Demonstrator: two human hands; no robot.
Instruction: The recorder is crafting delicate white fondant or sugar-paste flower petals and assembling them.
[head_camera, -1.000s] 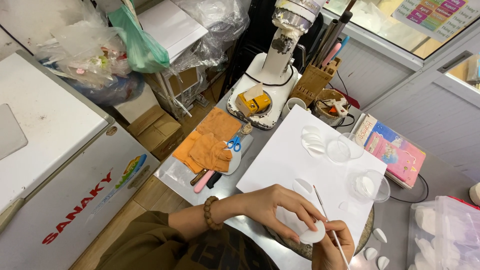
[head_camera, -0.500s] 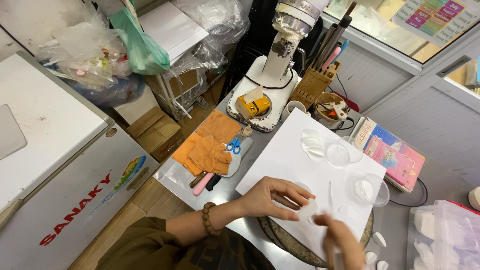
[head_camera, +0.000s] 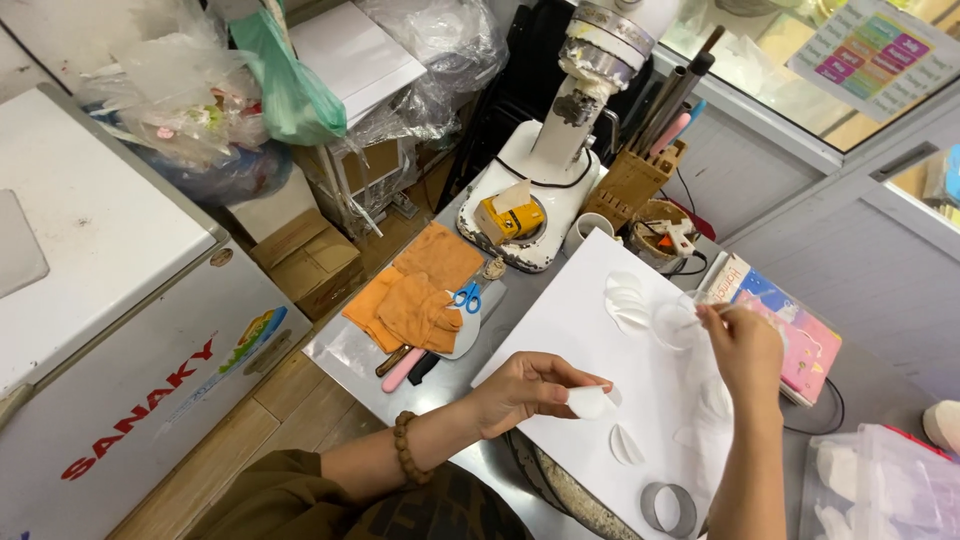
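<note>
Head view: the left hand (head_camera: 530, 385) pinches a white petal (head_camera: 588, 402) over the white sheet (head_camera: 590, 310); the right hand (head_camera: 742, 345) pinches a thin stick (head_camera: 700, 318) near the bench's far edge.

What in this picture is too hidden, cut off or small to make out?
- Head view: what the right hand pinches over the clear cup is too thin to identify.
- Left hand hides part of the white petal.
- Metal ring nearly meets the bottom edge.

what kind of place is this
Probably a small home or shop craft corner. A white sheet of card bearing small white petal-shaped pieces, a wooden holder of tools, and a white chest freezer crowd the metal worktop.
</note>
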